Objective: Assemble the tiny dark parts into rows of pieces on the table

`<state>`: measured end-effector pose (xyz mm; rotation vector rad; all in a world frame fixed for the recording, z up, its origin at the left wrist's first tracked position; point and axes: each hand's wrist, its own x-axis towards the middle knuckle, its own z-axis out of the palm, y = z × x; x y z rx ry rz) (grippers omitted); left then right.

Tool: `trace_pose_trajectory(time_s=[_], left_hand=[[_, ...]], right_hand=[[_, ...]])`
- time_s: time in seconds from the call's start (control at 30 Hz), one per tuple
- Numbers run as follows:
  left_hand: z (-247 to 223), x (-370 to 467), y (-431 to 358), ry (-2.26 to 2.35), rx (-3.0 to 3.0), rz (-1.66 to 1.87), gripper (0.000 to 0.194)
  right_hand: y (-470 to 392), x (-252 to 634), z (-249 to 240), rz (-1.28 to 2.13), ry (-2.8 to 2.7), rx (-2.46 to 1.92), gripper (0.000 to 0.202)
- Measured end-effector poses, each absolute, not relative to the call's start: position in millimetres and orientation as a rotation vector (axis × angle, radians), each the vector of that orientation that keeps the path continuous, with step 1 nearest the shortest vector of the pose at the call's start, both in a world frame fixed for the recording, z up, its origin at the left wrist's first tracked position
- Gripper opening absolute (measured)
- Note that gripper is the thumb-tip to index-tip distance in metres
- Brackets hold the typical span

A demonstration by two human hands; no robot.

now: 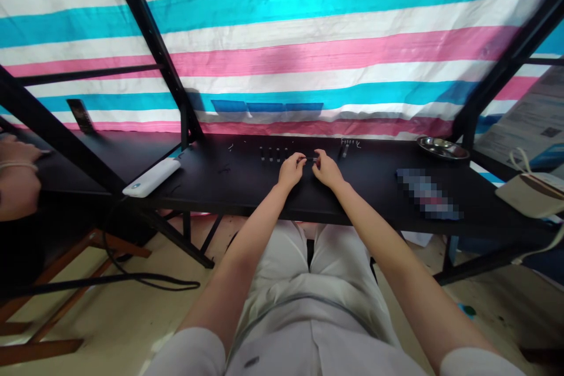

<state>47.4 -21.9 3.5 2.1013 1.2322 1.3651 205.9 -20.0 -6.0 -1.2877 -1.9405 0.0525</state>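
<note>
Over the middle of the black table, my left hand and my right hand face each other with fingertips pinched. Between them runs a thin, short, dark stick-like piece with a lighter part. Both hands grip it, one at each end; it is too small to name. Behind my left hand stands a row of several small dark pieces with pale ends. Beyond my right hand lie a similar small piece and several tiny whitish bits.
A white power strip-like box with a cable lies at the left of the table. To the right are a shiny metal dish, a blurred-out flat object and a beige bag. Another person's hand shows at far left.
</note>
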Motion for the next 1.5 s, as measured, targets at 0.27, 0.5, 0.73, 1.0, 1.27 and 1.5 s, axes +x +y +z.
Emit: trace_pose_trajectory(time_s=[0.27, 0.5, 0.73, 1.0, 1.27, 1.5], left_hand=[[2.4, 48.1, -21.5, 1.193, 2.138, 1.331, 0.016], [0.0, 48.0, -19.9, 1.183, 2.156, 1.324, 0.016], [0.7, 48.2, -19.6, 1.217, 2.142, 1.373, 0.016], [8.9, 46.2, -23.4, 1.317, 1.728, 1.718, 0.019], [16.7, 30.2, -12.4, 1.225, 0.831, 1.942, 0.03], [19.8, 29.5, -14.8, 1.196, 0.757, 1.905, 0.031]], right_hand=[[-24.0, 203.8, -6.2, 0.048, -2.025, -1.249, 0.045], [-25.0, 203.1, -6.0, 0.043, -2.074, -1.265, 0.044], [-28.8, 198.0, -0.3, 0.026, -2.028, -1.36, 0.03], [-17.9, 197.7, -2.5, -0.141, -2.009, -1.301, 0.019], [7.8, 181.3, -4.8, 0.284, -2.016, -1.357, 0.013], [24.2, 150.2, 0.1, 0.323, -1.956, -1.556, 0.014]])
